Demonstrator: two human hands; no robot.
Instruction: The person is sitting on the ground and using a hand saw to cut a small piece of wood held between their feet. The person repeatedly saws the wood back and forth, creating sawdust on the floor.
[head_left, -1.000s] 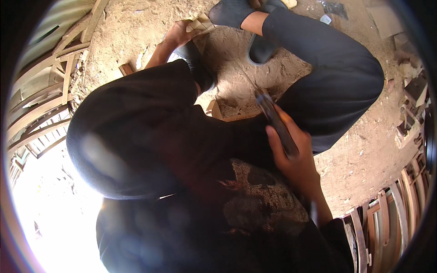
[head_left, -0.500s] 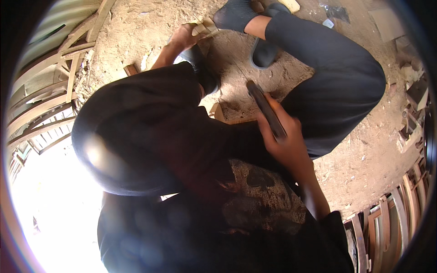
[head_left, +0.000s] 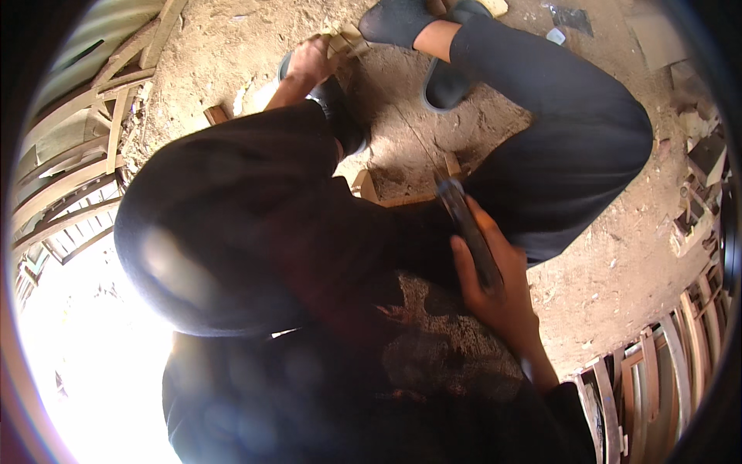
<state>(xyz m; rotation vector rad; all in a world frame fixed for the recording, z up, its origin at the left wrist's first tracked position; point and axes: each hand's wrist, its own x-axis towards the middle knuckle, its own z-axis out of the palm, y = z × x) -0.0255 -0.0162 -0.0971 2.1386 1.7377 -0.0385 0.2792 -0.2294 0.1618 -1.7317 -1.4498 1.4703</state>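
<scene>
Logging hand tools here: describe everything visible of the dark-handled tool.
The dark-handled tool has a long handle of unclear material, shiny at its front end. A very thin, straight blade or rod runs from it toward the picture's upper left; its far tip is indistinct. It slants above the person's lap, gripped in the right hand.

My left hand (head_left: 311, 62) is on the wood block (head_left: 345, 44), just left of my right foot (head_left: 390, 22). Nearer my body, a tool (head_left: 473, 238) sits in my right hand (head_left: 506, 284). Right of the block, a sandal (head_left: 446, 87) lies on the ground (head_left: 572, 317); wooden slats (head_left: 680, 356) stand farther right.
</scene>
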